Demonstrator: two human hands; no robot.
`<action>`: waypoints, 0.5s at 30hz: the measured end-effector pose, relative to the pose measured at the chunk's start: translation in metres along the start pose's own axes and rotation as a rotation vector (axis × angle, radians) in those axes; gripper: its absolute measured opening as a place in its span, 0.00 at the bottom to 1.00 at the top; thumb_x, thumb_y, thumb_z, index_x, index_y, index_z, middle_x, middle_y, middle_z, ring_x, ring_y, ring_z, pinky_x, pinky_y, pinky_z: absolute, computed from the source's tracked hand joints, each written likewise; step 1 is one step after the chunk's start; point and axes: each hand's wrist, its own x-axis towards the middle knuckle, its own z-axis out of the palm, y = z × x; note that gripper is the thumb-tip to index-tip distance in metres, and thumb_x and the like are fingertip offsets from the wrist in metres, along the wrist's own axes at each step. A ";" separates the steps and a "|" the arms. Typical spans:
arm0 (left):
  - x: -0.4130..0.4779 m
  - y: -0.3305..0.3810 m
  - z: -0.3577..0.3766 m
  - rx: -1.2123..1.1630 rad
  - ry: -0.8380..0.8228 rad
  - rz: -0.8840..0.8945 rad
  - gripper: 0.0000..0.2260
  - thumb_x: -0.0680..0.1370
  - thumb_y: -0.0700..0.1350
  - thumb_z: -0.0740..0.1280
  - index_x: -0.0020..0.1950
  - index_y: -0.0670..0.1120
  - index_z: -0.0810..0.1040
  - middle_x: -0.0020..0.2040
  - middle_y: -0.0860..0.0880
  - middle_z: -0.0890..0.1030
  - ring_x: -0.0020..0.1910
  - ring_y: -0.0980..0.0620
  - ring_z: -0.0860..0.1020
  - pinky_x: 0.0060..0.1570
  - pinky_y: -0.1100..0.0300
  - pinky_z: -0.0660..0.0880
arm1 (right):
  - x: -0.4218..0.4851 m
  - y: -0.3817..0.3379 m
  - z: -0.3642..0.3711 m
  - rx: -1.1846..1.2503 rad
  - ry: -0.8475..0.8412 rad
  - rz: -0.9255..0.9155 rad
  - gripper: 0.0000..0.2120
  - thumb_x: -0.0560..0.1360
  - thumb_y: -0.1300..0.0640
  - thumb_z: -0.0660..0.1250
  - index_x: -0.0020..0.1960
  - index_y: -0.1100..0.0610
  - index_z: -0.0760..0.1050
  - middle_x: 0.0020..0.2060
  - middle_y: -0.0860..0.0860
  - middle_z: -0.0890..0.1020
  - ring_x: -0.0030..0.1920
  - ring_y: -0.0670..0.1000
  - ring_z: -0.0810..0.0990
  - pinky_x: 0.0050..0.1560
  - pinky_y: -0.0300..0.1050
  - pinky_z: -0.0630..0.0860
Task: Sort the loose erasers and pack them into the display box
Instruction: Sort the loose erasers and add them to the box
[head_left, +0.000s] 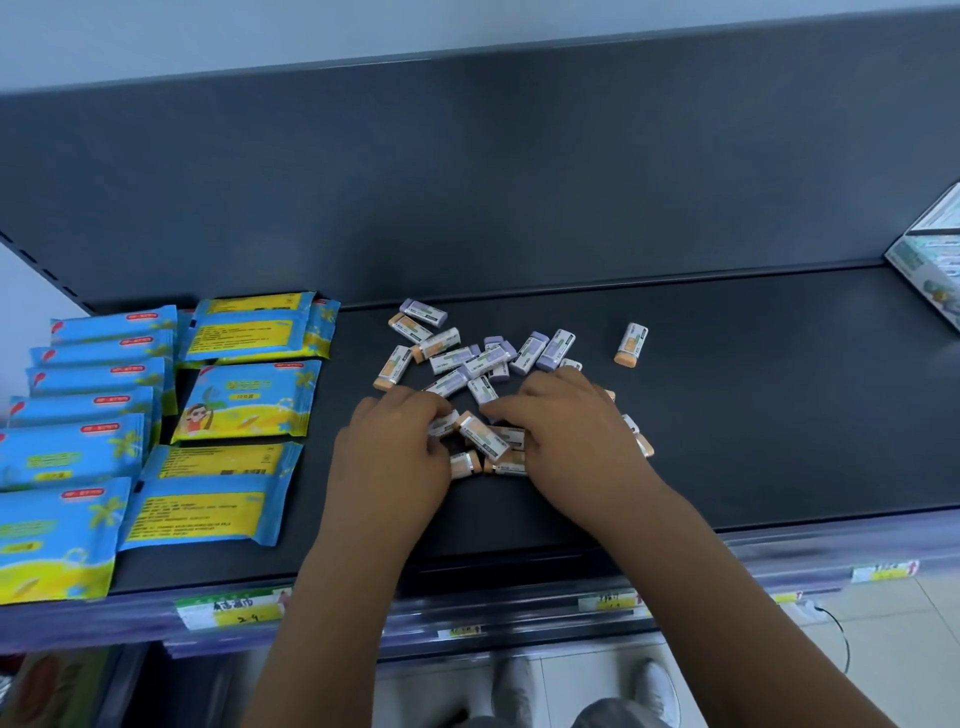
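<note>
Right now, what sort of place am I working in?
Probably a shop aisle: a dark metal display shelf, yellow-green price tags on its front rail, and rows of blue-and-yellow packets.

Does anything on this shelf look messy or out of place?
Yes. The erasers lie in a loose jumble on the shelf, pointing every way, purple and orange mixed. One orange-ended eraser sits alone to the right. The display box at the far right edge looks tilted.

Dark grey shelf (727, 415) w/ back panel (467, 182), pale wall (208, 31), tiled floor (909, 665).
</note>
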 end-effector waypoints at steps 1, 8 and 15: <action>0.000 -0.001 0.000 0.014 0.001 0.002 0.17 0.71 0.36 0.65 0.56 0.51 0.81 0.52 0.52 0.79 0.51 0.45 0.73 0.49 0.45 0.75 | 0.002 0.001 -0.001 -0.020 0.001 -0.024 0.23 0.67 0.60 0.62 0.56 0.44 0.84 0.39 0.47 0.76 0.46 0.56 0.74 0.45 0.46 0.64; 0.003 -0.007 0.001 0.049 0.014 -0.016 0.14 0.74 0.45 0.70 0.60 0.51 0.82 0.54 0.51 0.79 0.53 0.45 0.73 0.51 0.46 0.75 | 0.024 0.006 -0.003 -0.101 -0.042 -0.062 0.19 0.70 0.65 0.67 0.53 0.45 0.84 0.39 0.45 0.78 0.47 0.54 0.73 0.45 0.46 0.61; 0.008 -0.013 -0.008 0.041 -0.030 0.075 0.12 0.76 0.48 0.73 0.58 0.56 0.84 0.52 0.55 0.79 0.52 0.47 0.73 0.48 0.47 0.76 | 0.026 0.001 -0.008 -0.118 -0.035 -0.004 0.09 0.73 0.53 0.66 0.48 0.46 0.85 0.40 0.45 0.76 0.48 0.52 0.72 0.42 0.45 0.63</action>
